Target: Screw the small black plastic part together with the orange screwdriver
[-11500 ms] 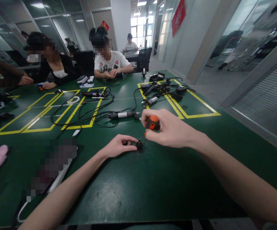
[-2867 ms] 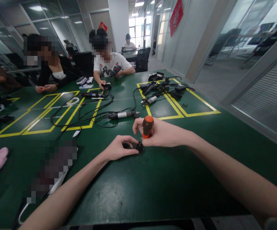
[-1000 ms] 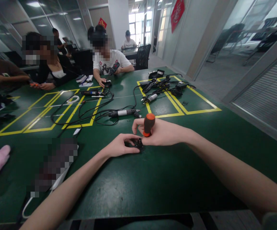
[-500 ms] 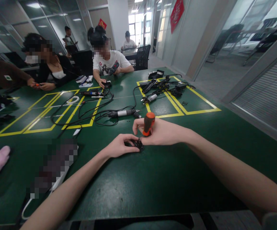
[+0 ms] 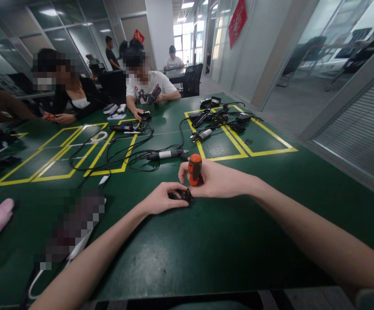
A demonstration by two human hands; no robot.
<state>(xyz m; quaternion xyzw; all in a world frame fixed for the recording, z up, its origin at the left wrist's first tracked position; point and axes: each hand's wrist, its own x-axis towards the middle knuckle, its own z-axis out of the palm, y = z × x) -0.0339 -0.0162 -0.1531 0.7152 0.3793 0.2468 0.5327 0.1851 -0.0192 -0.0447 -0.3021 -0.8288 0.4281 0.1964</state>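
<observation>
A small round black part [image 5: 188, 196] with a raised centre post lies on the green table [image 5: 161, 258]. My left hand [image 5: 163, 198] pinches it between thumb and fingers from the left side. Just above and to the right, my right hand [image 5: 217, 178] is closed around a screwdriver [image 5: 195, 170] with an orange and dark grey handle. The handle stands nearly upright out of the fist. Its shaft and tip are hidden by the fingers, so contact with the black part cannot be made out.
Beyond my hands lies a corded grey-and-black power tool [image 5: 166, 154]. More tools and cables [image 5: 219, 116] sit in yellow-taped boxes. A few small screws [image 5: 249, 141] lie at right. A pixelated item [image 5: 73, 228] rests at left. Co-workers [image 5: 151, 86] sit across the table.
The screwdriver handle has tipped slightly left and now stands more upright. My left hand keeps its pinch on the black part, almost unmoved. A person in the background has shifted right.
</observation>
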